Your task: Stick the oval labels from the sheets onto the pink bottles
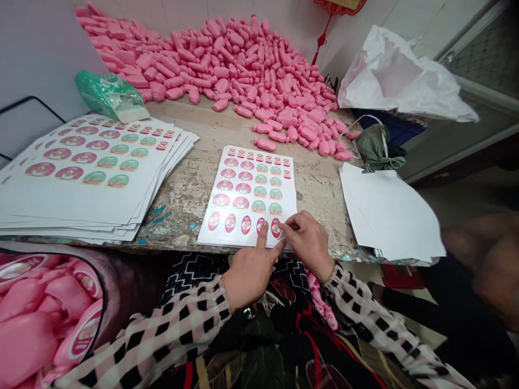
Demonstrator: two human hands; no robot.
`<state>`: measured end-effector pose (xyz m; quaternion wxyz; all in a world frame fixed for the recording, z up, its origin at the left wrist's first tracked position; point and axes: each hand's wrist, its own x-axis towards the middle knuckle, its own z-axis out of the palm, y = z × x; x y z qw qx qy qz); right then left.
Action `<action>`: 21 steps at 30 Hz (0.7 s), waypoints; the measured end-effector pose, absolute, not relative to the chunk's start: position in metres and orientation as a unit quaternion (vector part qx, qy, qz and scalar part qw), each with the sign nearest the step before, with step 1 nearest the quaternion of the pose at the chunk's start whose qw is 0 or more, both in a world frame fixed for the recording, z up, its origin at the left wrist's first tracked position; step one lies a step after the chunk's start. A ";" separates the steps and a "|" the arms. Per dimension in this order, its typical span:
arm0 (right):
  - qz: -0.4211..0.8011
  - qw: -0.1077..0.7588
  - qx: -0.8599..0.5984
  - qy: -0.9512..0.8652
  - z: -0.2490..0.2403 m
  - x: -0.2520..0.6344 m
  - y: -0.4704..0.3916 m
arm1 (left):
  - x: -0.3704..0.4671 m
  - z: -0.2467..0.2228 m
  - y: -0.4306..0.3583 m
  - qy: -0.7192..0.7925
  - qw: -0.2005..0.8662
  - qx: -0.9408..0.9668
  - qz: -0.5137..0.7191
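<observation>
while the left hand (pixel 248 270) presses a fingertip on the sticker sheet (pixel 249 194), the right hand (pixel 308 240) pinches an oval sticker (pixel 276 227) at that sheet's near right corner.

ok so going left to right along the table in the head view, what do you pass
stack of sticker sheets → single sticker sheet, with the left hand and right hand at its near edge → blank white sheets

A worn, paint-flecked table (pixel 211 135) is set against a wall of pale tiles (pixel 284 13); a grey panel (pixel 36 48) is seen along its left edge, and a metal-framed window (pixel 478 59) beyond its far right corner
</observation>
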<state>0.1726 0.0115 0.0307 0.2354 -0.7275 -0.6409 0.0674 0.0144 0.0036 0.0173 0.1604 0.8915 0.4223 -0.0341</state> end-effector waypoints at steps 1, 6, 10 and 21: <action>0.068 0.254 -0.728 -0.633 0.032 0.174 0.012 | 0.014 0.017 0.004 0.420 0.162 0.892 -0.034; 0.139 0.339 -0.725 -0.582 0.028 0.185 0.019 | 0.012 0.015 0.005 0.412 0.169 0.895 -0.026; 0.317 0.442 -0.697 -0.468 0.008 0.188 0.024 | 0.006 0.021 0.003 0.405 0.187 0.895 0.004; 0.409 0.542 -0.613 -0.404 0.034 0.180 0.015 | -0.001 0.047 0.028 0.355 0.830 0.297 0.312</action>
